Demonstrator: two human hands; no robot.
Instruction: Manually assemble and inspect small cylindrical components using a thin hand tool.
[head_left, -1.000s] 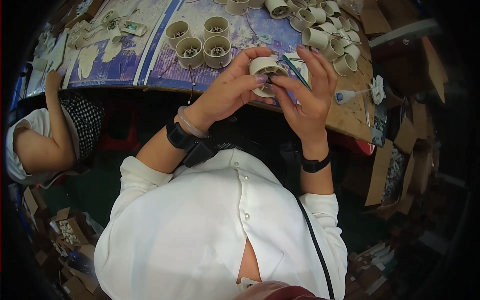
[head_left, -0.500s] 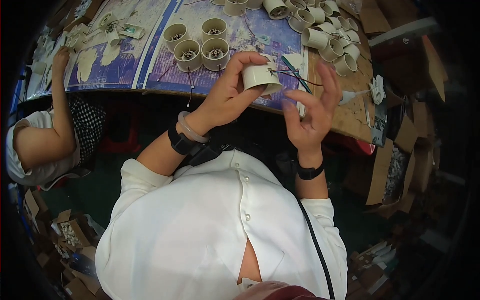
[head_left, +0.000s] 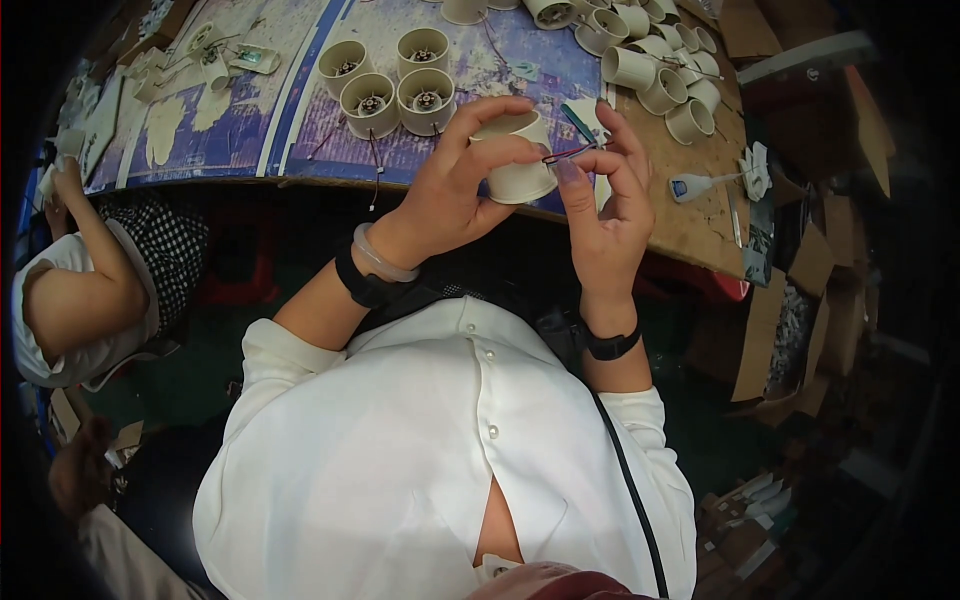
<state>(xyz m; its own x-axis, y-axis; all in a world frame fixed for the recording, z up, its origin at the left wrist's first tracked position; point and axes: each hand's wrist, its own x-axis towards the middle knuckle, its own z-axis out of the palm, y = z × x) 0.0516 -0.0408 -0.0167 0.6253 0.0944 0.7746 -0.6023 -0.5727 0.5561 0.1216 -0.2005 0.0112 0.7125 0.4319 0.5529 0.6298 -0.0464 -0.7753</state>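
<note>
The cream cylindrical plastic cup (head_left: pixel 520 184) is held up at the near edge of the worn purple, white and brown table (head_left: pixel 245 150), right of the middle. Its long axis runs roughly far to near, slightly slanted, with the near end a little to the right; which end is open cannot be told behind the fingers. The left hand (head_left: pixel 455 175) grasps it from the left, fingers curled over its far part and across its side, thumb low on the near side. The right hand (head_left: pixel 610 195) has thumb and forefinger pinched on thin red, blue and dark wires (head_left: pixel 562 155) at the cup's right side.

A strip of worn purple surface separates the held cup from four upright cream cups (head_left: pixel 370 122) on the left, their mouths up and dark round cores inside. The far right carries a heap of cream cups (head_left: pixel 665 90); a thin teal tool (head_left: pixel 577 124) lies just beyond the wires. Right of the right hand, near the table's right edge, is a white nozzle bottle (head_left: pixel 690 187).

The held cup's wall looks smooth and plain, with a rim along its near end.
</note>
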